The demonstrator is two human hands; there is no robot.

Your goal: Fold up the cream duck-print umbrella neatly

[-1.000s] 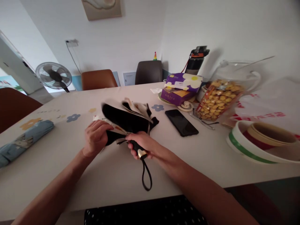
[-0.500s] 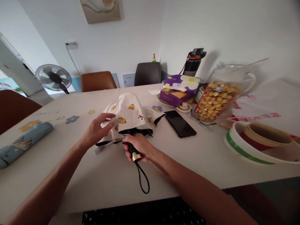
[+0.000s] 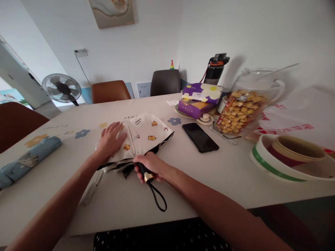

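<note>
A white folding umbrella (image 3: 142,130) with yellow duck prints lies on the table, its loose canopy folded over and fairly flat. My right hand (image 3: 150,165) is wrapped round its black handle, which has a gold band and a black wrist loop (image 3: 159,199) hanging toward me. Flat on the left part of the canopy rests my left hand (image 3: 111,139), fingers stretched out. Dark lining shows along the canopy's near edge. A pale strap (image 3: 92,186) trails from the umbrella's left side onto the table.
Right of the umbrella lies a black phone (image 3: 200,137). Beyond it are glasses (image 3: 226,136), a purple box (image 3: 192,108), a snack-filled pitcher (image 3: 239,111) and a bottle (image 3: 216,71). White bowls (image 3: 274,170) stand at right. A blue folded umbrella (image 3: 30,158) lies far left.
My left hand has come down onto the canopy with its fingers spread. The canopy has gone from bunched up to flatter, folded over to the left. My right hand keeps the handle.
</note>
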